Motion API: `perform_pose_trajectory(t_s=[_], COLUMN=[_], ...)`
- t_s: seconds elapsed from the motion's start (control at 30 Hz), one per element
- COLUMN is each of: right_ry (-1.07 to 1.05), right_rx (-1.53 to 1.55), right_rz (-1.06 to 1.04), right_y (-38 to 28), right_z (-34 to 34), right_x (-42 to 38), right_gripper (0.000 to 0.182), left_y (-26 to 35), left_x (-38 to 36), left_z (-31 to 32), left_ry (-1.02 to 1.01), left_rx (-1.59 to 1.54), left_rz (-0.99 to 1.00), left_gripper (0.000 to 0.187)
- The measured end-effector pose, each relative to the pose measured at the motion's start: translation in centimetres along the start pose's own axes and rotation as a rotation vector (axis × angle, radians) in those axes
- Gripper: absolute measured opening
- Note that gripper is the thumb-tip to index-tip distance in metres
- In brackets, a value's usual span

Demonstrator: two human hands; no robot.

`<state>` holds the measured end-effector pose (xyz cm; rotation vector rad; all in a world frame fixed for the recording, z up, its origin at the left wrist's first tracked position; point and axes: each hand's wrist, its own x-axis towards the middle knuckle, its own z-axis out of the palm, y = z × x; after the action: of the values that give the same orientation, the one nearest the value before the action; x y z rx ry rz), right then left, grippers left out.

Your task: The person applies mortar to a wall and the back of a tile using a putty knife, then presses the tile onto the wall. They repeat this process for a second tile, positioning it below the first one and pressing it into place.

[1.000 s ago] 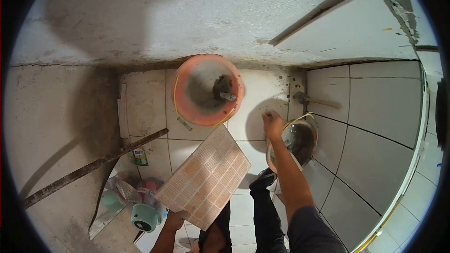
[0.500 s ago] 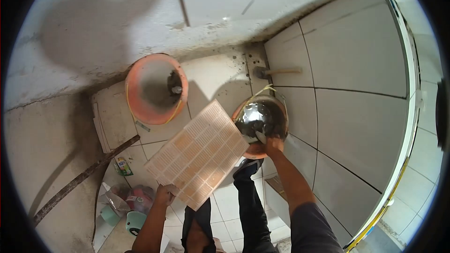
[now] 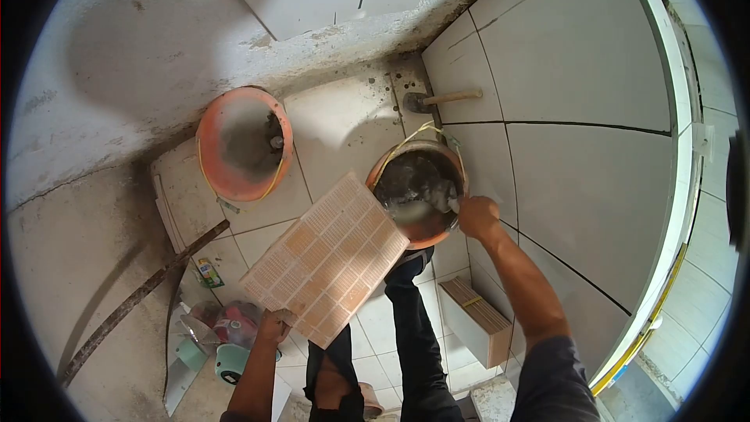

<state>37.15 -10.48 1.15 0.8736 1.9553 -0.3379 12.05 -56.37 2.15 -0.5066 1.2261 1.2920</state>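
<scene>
One long grimy bar (image 3: 147,284) slants across the left side, then there's a small packet (image 3: 209,273) on the floor and an orange bucket (image 3: 212,144) holding what looks like dry grey powder. Next, the left hand (image 3: 273,327) pinches a tile (image 3: 324,258) by its lower-left corner, ribbed back up over the person's legs, probably so that face is easy to get at. The tile's far corner overlaps the second bucket (image 3: 430,233) in view; can't tell if they touch. That bucket sits by the right foot, likely for easy reach, with dark wet mix inside. The right hand (image 3: 478,217) is at its rim, fist seemingly wrapped round a trowel (image 3: 447,197), blade inside. As for brands, the packet's printed, but too tiny to read.
</scene>
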Motion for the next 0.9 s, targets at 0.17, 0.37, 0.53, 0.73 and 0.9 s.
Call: perform_pose_trajectory(t_s=[0.17, 0.37, 0.53, 0.73, 0.9], right_ry=[-0.200, -0.278, -0.149, -0.041, -0.001], right_rx=[-0.104, -0.184, -0.192, -0.149, -0.079], right_rz=[0.042, 0.040, -0.083, 0.002, -0.060], right_y=[-0.7, -2.9, -1.8, -1.6, -0.5], right_z=[-1.6, 3.1, 5.2, 6.8, 7.5], right_x=[3.7, 6.8, 5.4, 4.7, 3.4], right_gripper=[0.029, 0.024, 0.033, 0.029, 0.030], left_y=[0.2, -0.5, -0.2, -0.3, -1.2], left_x=[-0.4, 1.1, 1.7, 2.6, 3.4], left_z=[-1.2, -1.5, 0.8, 0.3, -1.1], left_ry=[0.026, 0.112, 0.213, 0.196, 0.076], left_rx=[0.014, 0.138, 0.077, 0.062, 0.023], left_rz=[-0.083, -0.088, -0.162, -0.120, -0.098], left_gripper=[0.026, 0.026, 0.030, 0.034, 0.029])
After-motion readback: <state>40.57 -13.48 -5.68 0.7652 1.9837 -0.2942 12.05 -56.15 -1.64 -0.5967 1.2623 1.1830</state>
